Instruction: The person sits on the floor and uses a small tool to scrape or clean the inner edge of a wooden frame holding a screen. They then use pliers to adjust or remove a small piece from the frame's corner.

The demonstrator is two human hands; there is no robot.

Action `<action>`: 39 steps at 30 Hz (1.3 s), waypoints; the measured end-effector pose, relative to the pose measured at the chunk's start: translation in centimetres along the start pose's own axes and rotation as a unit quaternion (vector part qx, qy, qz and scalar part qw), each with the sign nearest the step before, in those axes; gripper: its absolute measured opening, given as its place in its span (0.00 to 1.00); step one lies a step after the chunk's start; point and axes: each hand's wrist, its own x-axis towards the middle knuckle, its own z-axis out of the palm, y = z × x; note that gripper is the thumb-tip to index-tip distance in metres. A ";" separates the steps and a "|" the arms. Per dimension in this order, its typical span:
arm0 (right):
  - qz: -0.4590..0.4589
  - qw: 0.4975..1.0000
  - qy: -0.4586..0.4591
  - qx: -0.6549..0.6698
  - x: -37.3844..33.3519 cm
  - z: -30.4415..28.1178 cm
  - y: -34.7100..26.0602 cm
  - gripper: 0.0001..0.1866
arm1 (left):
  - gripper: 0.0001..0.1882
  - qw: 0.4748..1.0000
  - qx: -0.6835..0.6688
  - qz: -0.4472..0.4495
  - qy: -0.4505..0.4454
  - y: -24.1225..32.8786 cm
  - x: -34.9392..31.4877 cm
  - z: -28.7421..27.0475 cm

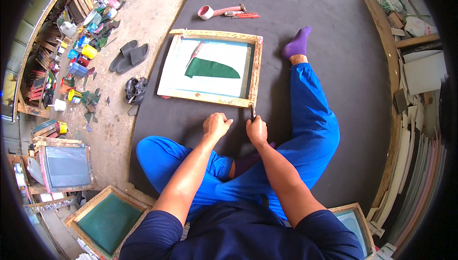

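A wooden screen frame (255,71) with white mesh lies flat on the dark mat in front of me. My right hand (257,129) is closed around a small dark hand tool (253,111) that looks like pliers. The tool's tip meets the frame's near right corner. Just short of the near rail, my left hand (217,125) is curled into a fist, apart from the frame, with nothing showing in it. Inside the frame lie a dark green cloth piece (212,68) and a slim red-and-grey tool (195,53).
Beyond the frame are a tape roll (205,12), a hammer (228,10) and a red cutter (245,15). Dark slippers (129,57) rest on the floor at left. Paint containers (88,51) and more screens (67,166) stand farther left. Boards (414,164) lean at right.
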 end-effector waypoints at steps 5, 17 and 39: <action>-0.002 0.999 -0.007 -0.051 -0.1 -0.4 -0.6 0.17 | 0.17 1.000 0.006 0.020 0.018 -0.1 0.0 0.8; -0.183 0.967 -0.043 -0.173 -0.3 -0.1 1.8 0.11 | 0.20 0.991 -0.128 -0.013 0.030 -1.1 0.9 2.0; 0.055 0.781 -0.529 0.327 -2.1 3.6 -4.7 0.25 | 0.17 0.840 -0.500 -0.211 -0.009 -11.9 2.0 0.9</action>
